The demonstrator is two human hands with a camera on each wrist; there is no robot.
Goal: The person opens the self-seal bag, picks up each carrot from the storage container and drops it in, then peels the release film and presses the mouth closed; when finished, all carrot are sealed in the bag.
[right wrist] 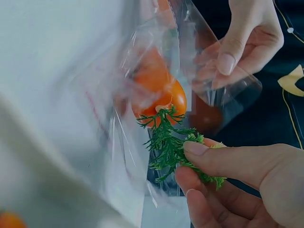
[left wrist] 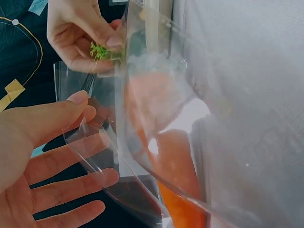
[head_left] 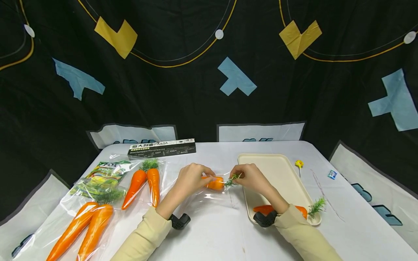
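A clear plastic bag (head_left: 209,200) lies in the middle of the table with an orange carrot (right wrist: 164,95) mostly inside it. My right hand (head_left: 252,177) pinches the carrot's green leaves (right wrist: 166,142) between thumb and fingers at the bag's mouth. Across from it, my left hand (head_left: 193,176) holds the bag's film at the edge between thumb and forefinger. In the left wrist view, its other fingers are spread behind the clear film (left wrist: 90,156). The carrot's tip end is hidden behind the left hand in the head view.
A cream tray (head_left: 267,168) at right holds another carrot (head_left: 302,210), partly under my right wrist. At left, several bagged carrots (head_left: 94,226) lie near a green packet (head_left: 106,174). A black pasta box (head_left: 163,148) sits behind. A yellow lollipop (head_left: 299,164) and blue sachet (head_left: 332,174) lie far right.
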